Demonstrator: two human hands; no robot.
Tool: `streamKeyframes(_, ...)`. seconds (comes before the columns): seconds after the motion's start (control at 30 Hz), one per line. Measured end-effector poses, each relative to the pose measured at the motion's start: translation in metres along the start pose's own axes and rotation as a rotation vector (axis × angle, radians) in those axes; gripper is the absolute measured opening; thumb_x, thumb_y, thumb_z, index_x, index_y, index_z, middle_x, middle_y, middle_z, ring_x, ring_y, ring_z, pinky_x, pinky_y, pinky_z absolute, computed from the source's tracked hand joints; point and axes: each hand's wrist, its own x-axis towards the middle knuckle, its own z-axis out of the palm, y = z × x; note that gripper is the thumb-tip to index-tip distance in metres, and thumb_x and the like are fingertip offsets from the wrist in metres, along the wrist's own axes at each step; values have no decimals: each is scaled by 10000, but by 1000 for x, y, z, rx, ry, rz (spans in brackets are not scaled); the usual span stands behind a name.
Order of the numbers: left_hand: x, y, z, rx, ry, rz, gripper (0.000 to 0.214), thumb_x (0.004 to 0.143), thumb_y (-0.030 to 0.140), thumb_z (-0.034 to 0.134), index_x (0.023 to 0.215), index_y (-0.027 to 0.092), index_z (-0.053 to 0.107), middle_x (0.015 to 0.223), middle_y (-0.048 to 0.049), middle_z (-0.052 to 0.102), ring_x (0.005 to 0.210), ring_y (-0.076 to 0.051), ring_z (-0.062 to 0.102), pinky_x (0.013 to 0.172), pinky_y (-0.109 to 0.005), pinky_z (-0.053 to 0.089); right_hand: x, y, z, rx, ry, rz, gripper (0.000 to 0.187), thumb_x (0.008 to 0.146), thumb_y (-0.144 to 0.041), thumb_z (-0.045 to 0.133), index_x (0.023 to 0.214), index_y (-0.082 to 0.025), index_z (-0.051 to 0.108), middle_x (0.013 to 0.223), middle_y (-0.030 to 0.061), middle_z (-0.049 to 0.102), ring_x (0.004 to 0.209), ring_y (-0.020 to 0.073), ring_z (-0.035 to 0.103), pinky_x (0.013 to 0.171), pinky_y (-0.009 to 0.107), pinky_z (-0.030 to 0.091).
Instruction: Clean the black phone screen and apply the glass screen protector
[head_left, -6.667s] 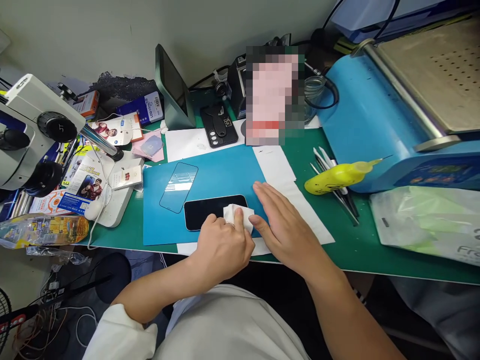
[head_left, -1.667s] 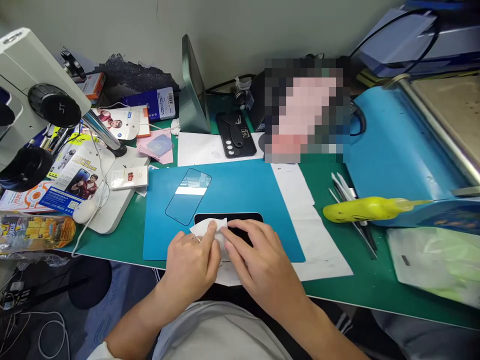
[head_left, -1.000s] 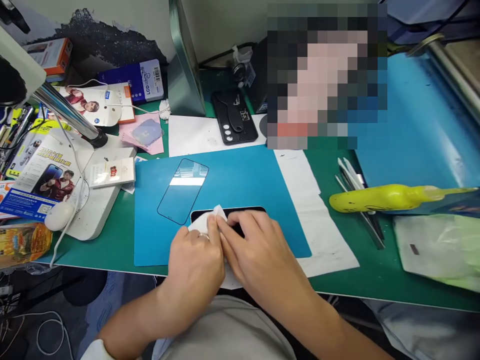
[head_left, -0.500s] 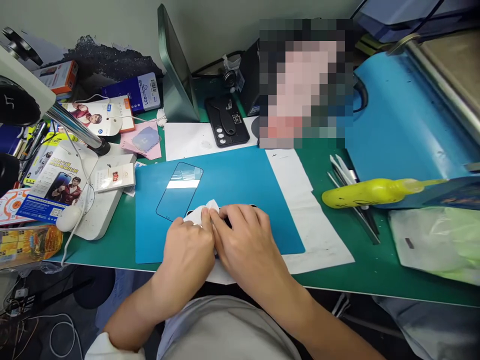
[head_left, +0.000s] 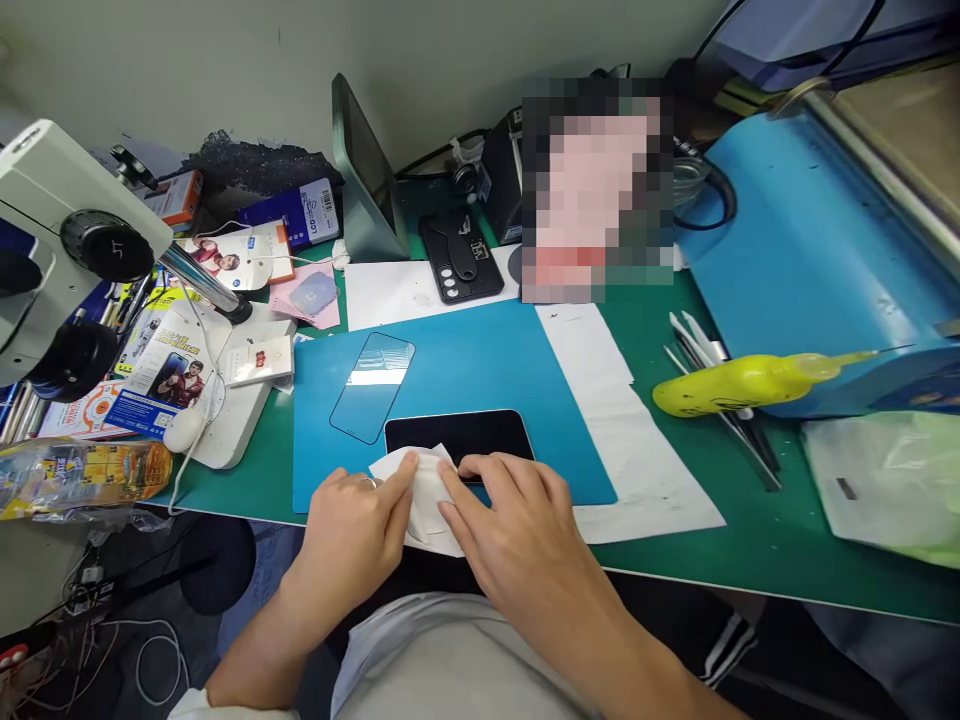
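Observation:
My left hand (head_left: 354, 525), with a ring on one finger, is closed on the left edge of a white wipe (head_left: 431, 500). My right hand (head_left: 514, 520) grips the wipe's right side between thumb and index finger, its other fingers curled over the front of a phone (head_left: 480, 430). The phone lies sideways with its black screen up, its near part hidden by the wipe and hands. A clear screen protector with a black border (head_left: 367, 405) lies behind the phone, to the left, on a blue mat (head_left: 555, 400).
A microscope (head_left: 112, 245) stands at left among packages, with a drink bottle (head_left: 97, 475) in front. A black phone case (head_left: 461, 255) and a tablet-like screen (head_left: 371, 170) are at the back. On the right are a yellow squeeze bottle (head_left: 739, 385), thin tools and a plastic bag (head_left: 877, 490).
My hands have moved apart and slightly toward me. The wipe is now spread between them, and more of the phone's black screen shows. The camera view has shifted a little.

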Motion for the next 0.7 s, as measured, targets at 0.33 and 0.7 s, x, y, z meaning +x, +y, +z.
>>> streamKeyframes(0.33, -7, -19, 19, -252, 241, 47, 296, 1075, 253, 473, 1219, 176, 719, 638, 28, 661, 596, -129, 594, 630, -313, 326, 8, -13, -4, 48, 48, -42, 271, 1027, -174, 513, 1218, -134, 700, 1126, 114, 737, 1038, 223, 604, 892, 378, 463)
streamKeyframes(0.7, -8, -1, 22, -117, 261, 88, 331, 1010, 133, 434, 1207, 65, 692, 589, 6, 624, 555, -173, 571, 559, -354, 301, 5, -20, 16, -167, -40, -118, 301, 972, -59, 521, 1202, -91, 713, 1210, 136, 754, 1148, 287, 650, 1058, 466, 448)
